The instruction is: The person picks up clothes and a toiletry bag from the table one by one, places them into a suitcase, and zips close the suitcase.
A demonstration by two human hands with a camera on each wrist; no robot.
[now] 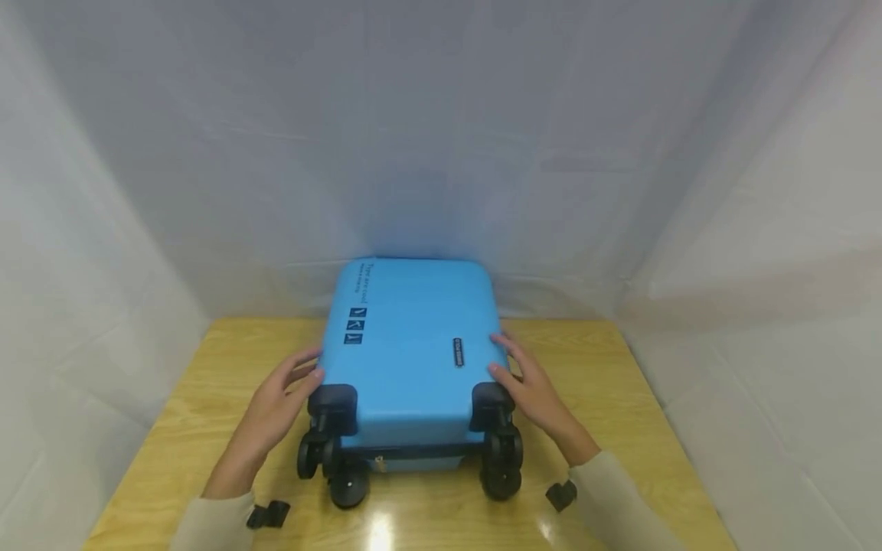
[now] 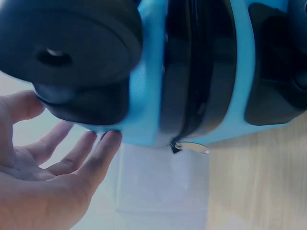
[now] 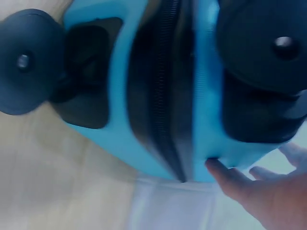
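- Nearest the head camera, two cream sleeves (image 1: 213,524) are being seen at the bottom edge, each with a small black clip (image 1: 269,514) lying on the table (image 1: 606,398) just beside it.
- Four black wheels (image 1: 501,459) are being pointed toward the person at the near end of the suitcase (image 1: 406,344).
- That blue suitcase is being kept flat on the middle of the wooden table, its far end reaching the white sheet (image 1: 441,138) behind.
- Its left side is being touched by the left hand (image 1: 276,409), fingers (image 2: 98,160) straight and loosely spread, beside the near-left wheel housing.
- Its right side is being touched by the right hand (image 1: 534,390), fingers (image 3: 225,175) straight and relaxed, nothing being gripped.
- A metal zip pull (image 2: 192,147) is being seen hanging from the black zipper band in the left wrist view.
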